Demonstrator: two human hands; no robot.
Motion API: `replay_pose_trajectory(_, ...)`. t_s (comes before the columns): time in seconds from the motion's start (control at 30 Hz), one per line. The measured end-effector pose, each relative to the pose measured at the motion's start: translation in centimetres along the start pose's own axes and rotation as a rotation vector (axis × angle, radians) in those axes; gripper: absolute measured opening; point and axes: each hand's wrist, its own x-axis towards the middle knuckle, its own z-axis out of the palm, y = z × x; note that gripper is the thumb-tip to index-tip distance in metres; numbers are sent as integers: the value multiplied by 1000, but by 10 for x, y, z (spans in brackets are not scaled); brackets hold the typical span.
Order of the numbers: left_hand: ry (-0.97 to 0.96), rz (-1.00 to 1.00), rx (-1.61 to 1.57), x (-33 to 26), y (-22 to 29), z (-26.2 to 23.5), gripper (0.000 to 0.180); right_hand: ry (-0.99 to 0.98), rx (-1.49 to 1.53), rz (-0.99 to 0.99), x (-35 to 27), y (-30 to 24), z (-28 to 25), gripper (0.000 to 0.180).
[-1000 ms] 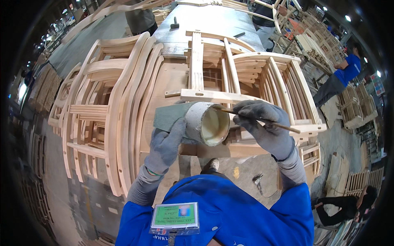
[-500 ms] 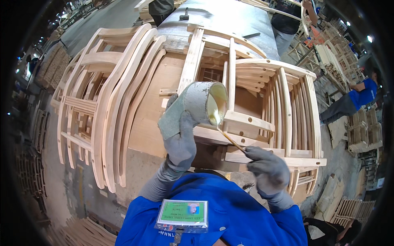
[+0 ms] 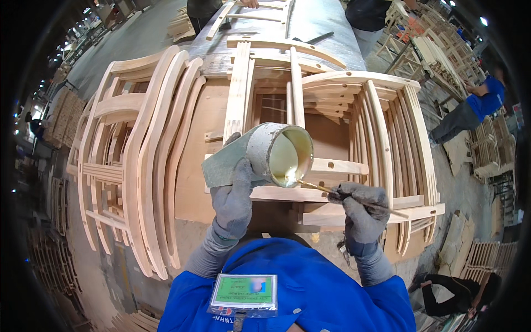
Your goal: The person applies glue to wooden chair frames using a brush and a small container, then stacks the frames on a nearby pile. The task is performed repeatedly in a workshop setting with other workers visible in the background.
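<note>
My left hand [image 3: 232,205], in a grey glove, is closed round a whitish pot [image 3: 261,146] tilted so that its mouth faces right and toward me. Pale cream liquid [image 3: 282,157] lies inside it. A flat grey-green piece [image 3: 221,167] sits against the pot's left side, under the same hand; whether it is the pot's handle I cannot tell. My gloved right hand [image 3: 365,213] pinches a thin brush [image 3: 314,185]. The brush tip is at the lower inner edge of the pot's mouth, touching the liquid. Behind the pot stand pale wooden chair frames [image 3: 298,99].
Curved wooden chair parts [image 3: 149,133] stand stacked on the left, and slatted frames [image 3: 395,138] on the right. Cardboard [image 3: 191,191] lies under them. Beyond is a metal-topped table [image 3: 326,22] with a dark tool [image 3: 321,37]. Co-workers [image 3: 478,105] are at the far side and right.
The pot has turned its mouth more toward me and come slightly lower. My right hand has shifted right and up, the brush lying flatter. A co-worker's wooden frame now shows on the far table.
</note>
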Motion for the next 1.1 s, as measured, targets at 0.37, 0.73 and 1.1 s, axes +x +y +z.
replay_pose_trajectory(0.37, 126, -26, 167, -1, -20, -21, 44, 15, -525, 180, 65, -20, -52, 17)
replay_pose_trajectory(0.73, 166, -32, 190, -10, -5, -33, 43, -198, -604, 260, 89, 42, -76, 22)
replay_pose_trajectory(1.1, 214, -35, 229, -16, 0, -37, 48, -361, -891, 65, 94, 36, -63, 24)
